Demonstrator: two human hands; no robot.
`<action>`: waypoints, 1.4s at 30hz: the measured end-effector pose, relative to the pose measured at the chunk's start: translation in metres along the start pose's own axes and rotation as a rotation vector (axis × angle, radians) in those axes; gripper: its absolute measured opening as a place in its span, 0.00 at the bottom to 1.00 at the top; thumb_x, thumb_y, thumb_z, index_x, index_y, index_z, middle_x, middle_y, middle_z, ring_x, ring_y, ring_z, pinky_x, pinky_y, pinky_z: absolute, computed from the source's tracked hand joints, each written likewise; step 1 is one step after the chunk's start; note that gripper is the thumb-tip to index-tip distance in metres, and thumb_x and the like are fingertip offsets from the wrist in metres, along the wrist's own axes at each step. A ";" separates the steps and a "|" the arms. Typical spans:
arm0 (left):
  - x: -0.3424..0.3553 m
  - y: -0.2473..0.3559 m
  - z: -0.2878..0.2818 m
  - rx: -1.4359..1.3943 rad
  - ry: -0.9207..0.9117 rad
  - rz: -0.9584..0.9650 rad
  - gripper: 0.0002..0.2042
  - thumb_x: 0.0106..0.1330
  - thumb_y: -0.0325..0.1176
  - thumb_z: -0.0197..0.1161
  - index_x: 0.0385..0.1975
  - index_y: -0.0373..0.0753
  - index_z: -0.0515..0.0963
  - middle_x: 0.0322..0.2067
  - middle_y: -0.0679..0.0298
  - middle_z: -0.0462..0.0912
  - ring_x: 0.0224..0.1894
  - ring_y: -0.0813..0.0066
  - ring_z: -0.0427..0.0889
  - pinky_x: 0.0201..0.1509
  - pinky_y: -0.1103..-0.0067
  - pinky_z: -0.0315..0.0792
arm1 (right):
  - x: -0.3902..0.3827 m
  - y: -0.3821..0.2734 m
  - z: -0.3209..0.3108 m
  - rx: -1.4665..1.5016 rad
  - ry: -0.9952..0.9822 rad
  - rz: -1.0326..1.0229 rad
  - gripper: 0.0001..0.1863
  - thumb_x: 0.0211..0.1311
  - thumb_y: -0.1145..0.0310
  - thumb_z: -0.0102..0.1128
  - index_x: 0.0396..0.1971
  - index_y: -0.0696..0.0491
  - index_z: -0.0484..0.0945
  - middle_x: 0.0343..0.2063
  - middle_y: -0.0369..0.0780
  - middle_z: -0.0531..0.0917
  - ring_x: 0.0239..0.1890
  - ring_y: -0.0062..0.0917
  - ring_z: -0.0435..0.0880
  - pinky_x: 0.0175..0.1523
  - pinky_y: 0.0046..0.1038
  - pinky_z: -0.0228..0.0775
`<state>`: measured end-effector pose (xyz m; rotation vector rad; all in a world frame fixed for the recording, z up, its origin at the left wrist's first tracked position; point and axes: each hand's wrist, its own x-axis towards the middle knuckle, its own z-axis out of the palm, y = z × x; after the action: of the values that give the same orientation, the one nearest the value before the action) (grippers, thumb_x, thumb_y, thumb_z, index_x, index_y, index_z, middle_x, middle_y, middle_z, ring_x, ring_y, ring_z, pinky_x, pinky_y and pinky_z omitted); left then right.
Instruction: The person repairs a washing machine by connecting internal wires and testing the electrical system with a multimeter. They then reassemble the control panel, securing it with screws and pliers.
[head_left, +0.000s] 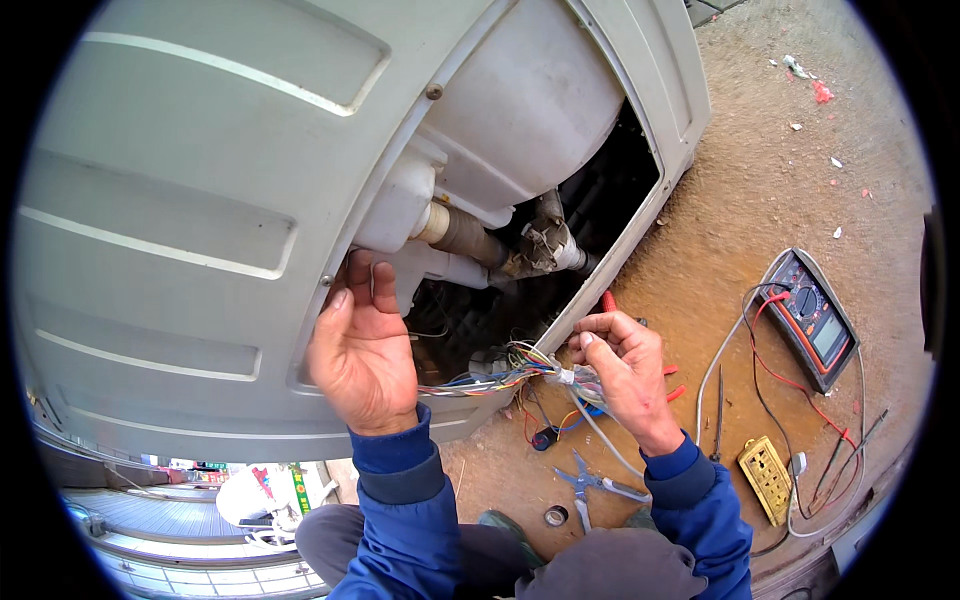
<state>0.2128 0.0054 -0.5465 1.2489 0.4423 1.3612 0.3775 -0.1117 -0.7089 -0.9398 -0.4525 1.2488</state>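
A washing machine's open back (520, 90) shows a white plastic tub and a grey corrugated drain hose (468, 235). My left hand (365, 350) is at the opening's lower left edge, palm up and fingers loosely bent apart, with nothing visible in it. A bundle of coloured wires (490, 380) runs out of the opening between my hands. Beside the bundle's white connector (566, 376), my right hand (625, 375) has thumb and forefinger pinched together; what is between them is too small to make out.
On the dirt floor at right lie a multimeter (815, 318) with red and black leads and a yellow power strip (766, 480). Pliers (590, 485), a roll of tape (556, 516) and a red-handled tool (672, 382) are near my feet. White bags (262, 495) stand at lower left.
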 end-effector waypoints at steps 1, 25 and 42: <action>-0.001 0.000 -0.001 -0.029 -0.022 -0.006 0.21 0.72 0.21 0.51 0.65 0.32 0.70 0.63 0.53 0.76 0.66 0.59 0.75 0.74 0.60 0.68 | -0.003 0.001 0.001 0.001 -0.004 0.003 0.10 0.71 0.76 0.56 0.46 0.65 0.80 0.36 0.41 0.86 0.36 0.18 0.84 0.43 0.22 0.77; -0.024 -0.003 -0.003 0.014 0.132 -0.161 0.22 0.69 0.23 0.54 0.64 0.33 0.72 0.61 0.50 0.77 0.62 0.59 0.78 0.66 0.62 0.74 | -0.053 0.012 0.002 -0.241 -0.047 0.099 0.09 0.70 0.77 0.56 0.45 0.64 0.81 0.36 0.41 0.86 0.37 0.19 0.84 0.45 0.23 0.78; -0.037 -0.051 0.036 -0.484 0.099 -0.359 0.19 0.75 0.30 0.54 0.64 0.34 0.73 0.64 0.59 0.76 0.70 0.65 0.70 0.73 0.65 0.62 | -0.169 -0.229 0.122 -1.777 -0.790 -0.285 0.17 0.58 0.64 0.72 0.43 0.56 0.81 0.33 0.44 0.83 0.33 0.38 0.85 0.39 0.37 0.79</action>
<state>0.2585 -0.0285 -0.5914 0.6698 0.3562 1.1350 0.3734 -0.2330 -0.4237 -1.6259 -2.4508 0.6477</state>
